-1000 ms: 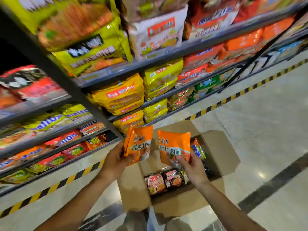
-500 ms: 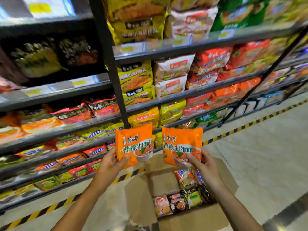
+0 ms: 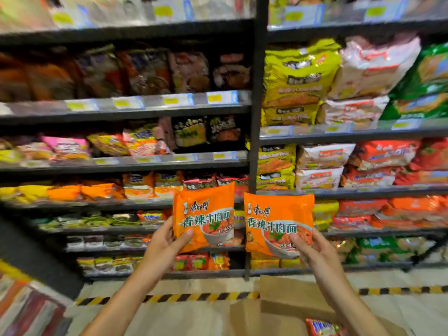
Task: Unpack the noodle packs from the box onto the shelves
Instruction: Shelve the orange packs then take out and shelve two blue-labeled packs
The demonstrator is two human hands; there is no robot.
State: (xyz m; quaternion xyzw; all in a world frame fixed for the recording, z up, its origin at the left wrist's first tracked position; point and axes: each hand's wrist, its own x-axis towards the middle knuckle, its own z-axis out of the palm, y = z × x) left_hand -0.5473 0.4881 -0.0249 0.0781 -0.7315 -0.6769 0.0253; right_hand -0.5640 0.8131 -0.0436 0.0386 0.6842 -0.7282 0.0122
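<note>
dark metal shelves (image 3: 126, 110) fill the background, crowded tier on tier with blurred noodle bags in yellow, white, red and orange, with yellow price tags along the rails; below them runs a pale floor (image 3: 194, 318) with a black-and-yellow striped line. the left hand (image 3: 164, 241) pinches the lower left corner of the left orange pack (image 3: 206, 214), thumb on the printed face, fingers behind. the right hand (image 3: 312, 248) grips the lower right corner of the right orange pack (image 3: 278, 221) in the same way. both packs are held upright, side by side and slightly apart, in front of the lower tiers by the central upright post (image 3: 254, 141). the cardboard box (image 3: 278, 299) lies open on the floor beneath the right forearm, one more pack visible inside at the frame's lower edge.

risks, as judged: each pack hangs from a single corner grip on slick film, so it may slip or swing when pushed forward; the tiers look already full, so a pack forced in may dislodge neighbours or sit proud and fall; two similar orange rows invite misplacement.

appearance: flat, pillow-shaped orange wrappers with crimped ends, white-and-green lettering and a bowl picture; light, crushable contents likely.
</note>
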